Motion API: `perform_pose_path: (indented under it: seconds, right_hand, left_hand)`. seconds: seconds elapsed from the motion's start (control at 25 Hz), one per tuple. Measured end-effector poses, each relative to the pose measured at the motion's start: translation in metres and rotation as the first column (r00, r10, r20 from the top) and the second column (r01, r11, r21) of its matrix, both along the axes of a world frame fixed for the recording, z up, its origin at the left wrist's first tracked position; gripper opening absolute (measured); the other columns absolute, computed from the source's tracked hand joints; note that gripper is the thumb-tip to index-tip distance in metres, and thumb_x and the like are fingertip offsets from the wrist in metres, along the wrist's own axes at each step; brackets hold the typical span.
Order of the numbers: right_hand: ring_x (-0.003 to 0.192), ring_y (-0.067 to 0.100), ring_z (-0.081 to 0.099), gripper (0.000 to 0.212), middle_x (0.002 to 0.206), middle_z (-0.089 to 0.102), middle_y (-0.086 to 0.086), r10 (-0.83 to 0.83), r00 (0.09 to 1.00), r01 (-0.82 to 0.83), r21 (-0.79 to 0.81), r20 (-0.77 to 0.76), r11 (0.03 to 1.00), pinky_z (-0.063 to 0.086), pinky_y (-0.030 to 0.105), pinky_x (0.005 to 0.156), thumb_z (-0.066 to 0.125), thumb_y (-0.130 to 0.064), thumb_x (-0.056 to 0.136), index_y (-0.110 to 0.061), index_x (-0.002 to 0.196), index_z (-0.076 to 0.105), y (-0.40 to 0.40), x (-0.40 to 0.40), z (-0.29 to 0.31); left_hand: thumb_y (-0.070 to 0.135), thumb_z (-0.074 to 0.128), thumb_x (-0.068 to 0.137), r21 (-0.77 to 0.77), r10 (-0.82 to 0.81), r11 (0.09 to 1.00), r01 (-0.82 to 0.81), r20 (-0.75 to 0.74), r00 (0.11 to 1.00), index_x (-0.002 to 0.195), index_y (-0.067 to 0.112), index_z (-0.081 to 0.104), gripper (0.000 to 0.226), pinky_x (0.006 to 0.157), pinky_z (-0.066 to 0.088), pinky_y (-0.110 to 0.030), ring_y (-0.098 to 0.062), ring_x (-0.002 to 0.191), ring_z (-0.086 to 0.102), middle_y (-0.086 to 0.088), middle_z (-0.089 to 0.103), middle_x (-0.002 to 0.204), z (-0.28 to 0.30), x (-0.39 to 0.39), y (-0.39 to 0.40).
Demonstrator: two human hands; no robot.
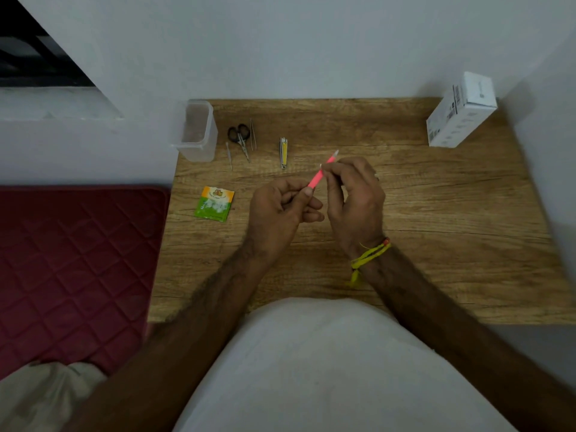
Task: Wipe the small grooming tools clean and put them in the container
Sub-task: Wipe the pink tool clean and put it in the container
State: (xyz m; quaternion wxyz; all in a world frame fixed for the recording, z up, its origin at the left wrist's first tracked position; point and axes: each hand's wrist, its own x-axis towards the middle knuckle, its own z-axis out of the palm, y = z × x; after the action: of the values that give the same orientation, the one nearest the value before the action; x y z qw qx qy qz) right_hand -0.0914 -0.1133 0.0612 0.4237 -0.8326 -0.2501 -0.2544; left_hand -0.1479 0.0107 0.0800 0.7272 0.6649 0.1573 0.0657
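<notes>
While the left hand (280,207) pinches the pink tool's (321,173) lower end above the surface (436,213), the right hand (355,194) pinches its middle; it looks light, stiff, thin, best gripped mid-shaft.

Wood, plastic, metal and quilted cloth

Matt, grained wooden table (436,213); clear smooth plastic container (199,132); shiny metal nail clipper (283,152); glossy sachet (214,203); red quilted cloth mat (71,260); pink tool (321,172), probably plastic.

Print on packet (214,203), box (461,112) seemingly illegible
</notes>
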Motion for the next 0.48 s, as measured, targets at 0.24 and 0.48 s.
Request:
perform_pose_path:
  seconds: [0.24,0.48]
  right_hand:
    - [0.093,0.030,0.065,0.012,0.100,0.068,0.016,0.018,1.000,-0.018,0.019,0.000,1.000,0.054,0.046,0.082,0.064,0.002,0.094,0.004,0.100,0.073,-0.0001,0.0034,-0.0012]
    - [0.094,0.027,0.064,0.012,0.101,0.068,0.014,0.022,1.000,-0.022,-0.005,-0.004,1.000,0.051,0.040,0.086,0.063,0.001,0.094,0.002,0.100,0.073,-0.0034,0.0014,-0.0013]
  left_hand:
    - [-0.003,0.056,0.098,-0.088,-0.042,0.995,0.046,0.044,0.998,0.111,0.001,0.066,0.017,0.068,0.058,-0.022,-0.016,0.073,0.074,-0.006,0.075,0.081,-0.0007,0.0014,0.0005]
    - [-0.005,0.053,0.099,-0.100,-0.089,0.990,0.096,0.073,0.993,0.117,0.001,0.064,0.022,0.077,0.058,-0.023,-0.016,0.087,0.075,-0.008,0.076,0.093,-0.0020,-0.0007,-0.0005]
